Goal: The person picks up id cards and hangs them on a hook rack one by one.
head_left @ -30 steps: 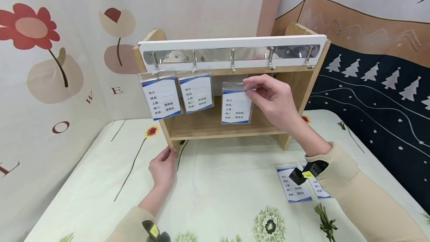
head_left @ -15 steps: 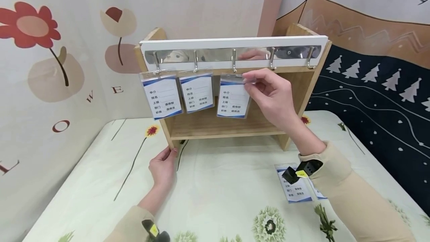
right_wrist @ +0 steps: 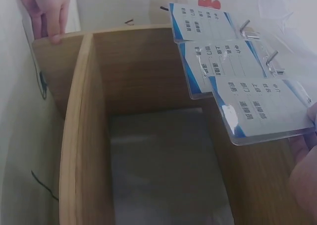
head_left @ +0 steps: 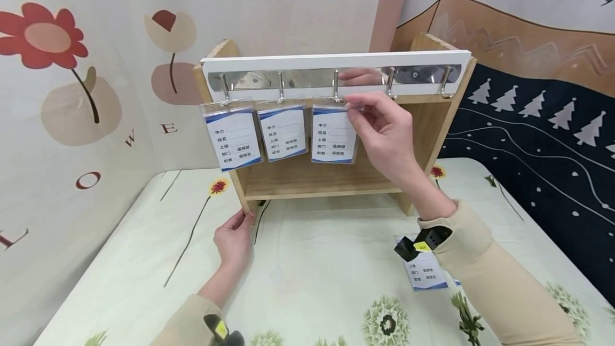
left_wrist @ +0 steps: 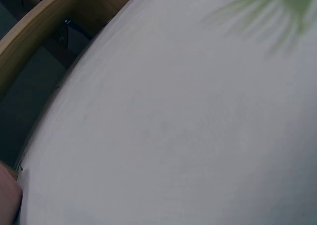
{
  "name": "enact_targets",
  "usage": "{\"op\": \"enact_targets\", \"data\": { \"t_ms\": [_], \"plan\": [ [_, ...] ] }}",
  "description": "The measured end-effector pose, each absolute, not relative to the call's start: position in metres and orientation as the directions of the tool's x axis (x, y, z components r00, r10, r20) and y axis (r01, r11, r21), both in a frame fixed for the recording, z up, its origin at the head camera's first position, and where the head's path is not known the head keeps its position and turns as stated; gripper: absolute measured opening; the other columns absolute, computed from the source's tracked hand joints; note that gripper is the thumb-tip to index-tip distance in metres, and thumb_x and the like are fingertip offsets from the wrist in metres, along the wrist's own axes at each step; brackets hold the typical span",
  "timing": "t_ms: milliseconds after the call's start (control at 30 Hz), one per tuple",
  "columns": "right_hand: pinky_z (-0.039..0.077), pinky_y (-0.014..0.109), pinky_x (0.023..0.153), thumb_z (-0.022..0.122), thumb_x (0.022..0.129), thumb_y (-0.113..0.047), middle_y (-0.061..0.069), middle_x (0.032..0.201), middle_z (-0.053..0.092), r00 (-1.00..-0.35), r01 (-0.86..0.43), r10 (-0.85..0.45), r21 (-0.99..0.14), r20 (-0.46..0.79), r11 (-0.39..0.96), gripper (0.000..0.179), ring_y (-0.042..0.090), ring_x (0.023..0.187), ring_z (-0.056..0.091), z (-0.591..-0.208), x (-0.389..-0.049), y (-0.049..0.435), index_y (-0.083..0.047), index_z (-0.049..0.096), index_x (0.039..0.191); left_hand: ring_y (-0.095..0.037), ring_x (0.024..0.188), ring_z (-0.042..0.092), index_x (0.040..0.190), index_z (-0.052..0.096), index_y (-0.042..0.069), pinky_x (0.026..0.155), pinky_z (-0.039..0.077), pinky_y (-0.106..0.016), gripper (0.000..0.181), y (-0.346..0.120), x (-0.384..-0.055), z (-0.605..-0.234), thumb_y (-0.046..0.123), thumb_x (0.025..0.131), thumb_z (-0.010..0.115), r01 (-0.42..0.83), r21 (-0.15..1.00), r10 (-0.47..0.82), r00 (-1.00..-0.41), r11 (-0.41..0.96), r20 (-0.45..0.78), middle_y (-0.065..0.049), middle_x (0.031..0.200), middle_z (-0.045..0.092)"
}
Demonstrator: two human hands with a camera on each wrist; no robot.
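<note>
My right hand (head_left: 388, 135) pinches the top right corner of a clear plastic badge holder (head_left: 332, 135) with a white and blue card inside. Its top edge is at the tip of the middle metal hook (head_left: 336, 83); whether the hook passes through the slot I cannot tell. Two like badge holders, the far-left one (head_left: 234, 140) and its neighbour (head_left: 282, 133), hang from the two hooks to the left. Low on the left, my left hand (head_left: 234, 242) grips the bottom of the side panel of a wooden shelf (head_left: 307, 190), thumb and fingers around its edge.
Two hooks on the right, one of them the end hook (head_left: 446, 83), bear nothing. Another badge holder (head_left: 426, 274) lies on the floral tablecloth (head_left: 307, 276), partly under my right forearm, with the edge of one more beside it. Patterned cloth walls (head_left: 298, 9) stand behind.
My right hand has raised the badge holder and shifted it slightly left, up to the middle hook. The left hand stays at the shelf's side panel.
</note>
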State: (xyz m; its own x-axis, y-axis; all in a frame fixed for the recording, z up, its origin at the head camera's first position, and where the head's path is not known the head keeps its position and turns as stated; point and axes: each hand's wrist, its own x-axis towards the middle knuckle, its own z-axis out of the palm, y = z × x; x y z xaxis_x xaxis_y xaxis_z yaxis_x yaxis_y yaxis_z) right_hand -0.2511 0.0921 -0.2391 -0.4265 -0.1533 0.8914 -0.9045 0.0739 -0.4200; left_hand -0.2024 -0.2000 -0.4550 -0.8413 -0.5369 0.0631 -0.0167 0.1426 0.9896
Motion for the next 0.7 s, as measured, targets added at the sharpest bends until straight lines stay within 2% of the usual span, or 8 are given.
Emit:
{"op": "enact_targets", "data": {
  "t_ms": [67,200,267,433,700],
  "plan": [
    [0.052,0.021,0.075,0.063,0.096,0.009,0.023,0.109,0.068,-0.423,-0.906,-0.15,-0.416,0.894,0.077,0.02,0.013,0.088,0.061,-0.239,-0.2512,0.0912,0.011,0.067,0.115,0.002,0.089,0.067,0.128,0.07,0.001,0.074,0.051,-0.007,0.033,-0.1998,-0.2025,-0.4546,0.016,0.098,0.069,-0.021,0.99,-0.538,-0.841,0.142,0.059,-0.02,0.119,0.07],
    [0.051,0.02,0.075,0.062,0.098,0.007,0.022,0.111,0.067,-0.427,-0.904,-0.151,-0.415,0.892,0.102,0.021,0.014,0.088,0.06,-0.2391,-0.2502,0.0907,0.01,0.067,0.118,-0.011,0.101,0.07,0.129,0.07,0.001,0.074,0.05,-0.007,0.034,-0.1987,-0.2021,-0.4533,0.017,0.099,0.069,-0.031,0.988,-0.535,-0.843,0.148,0.054,-0.02,0.121,0.07],
    [0.05,0.02,0.075,0.062,0.098,0.006,0.023,0.112,0.067,-0.43,-0.902,-0.153,-0.417,0.89,0.113,0.022,0.014,0.088,0.059,-0.2389,-0.2494,0.0905,0.01,0.067,0.119,-0.014,0.103,0.069,0.129,0.07,0.001,0.074,0.05,-0.007,0.034,-0.1985,-0.202,-0.4533,0.017,0.099,0.069,-0.033,0.988,-0.535,-0.843,0.151,0.054,-0.019,0.121,0.07],
    [0.051,0.02,0.077,0.062,0.097,0.008,0.023,0.113,0.067,-0.423,-0.906,-0.15,-0.409,0.894,0.112,0.022,0.012,0.091,0.06,-0.2381,-0.2492,0.0898,0.011,0.068,0.119,-0.004,0.094,0.069,0.128,0.07,0.001,0.074,0.05,-0.006,0.033,-0.1992,-0.2032,-0.4555,0.017,0.098,0.07,-0.025,0.988,-0.543,-0.837,0.15,0.062,-0.02,0.119,0.071],
    [0.053,0.021,0.08,0.063,0.097,0.008,0.022,0.114,0.069,-0.443,-0.896,-0.146,-0.43,0.885,0.111,0.023,0.021,0.094,0.063,-0.2368,-0.2468,0.0897,0.011,0.069,0.119,0.007,0.084,0.065,0.126,0.071,0.0,0.073,0.05,-0.006,0.032,-0.1996,-0.2032,-0.4564,0.015,0.097,0.07,-0.014,0.987,-0.548,-0.833,0.157,0.075,-0.021,0.116,0.071]
  ]
}}
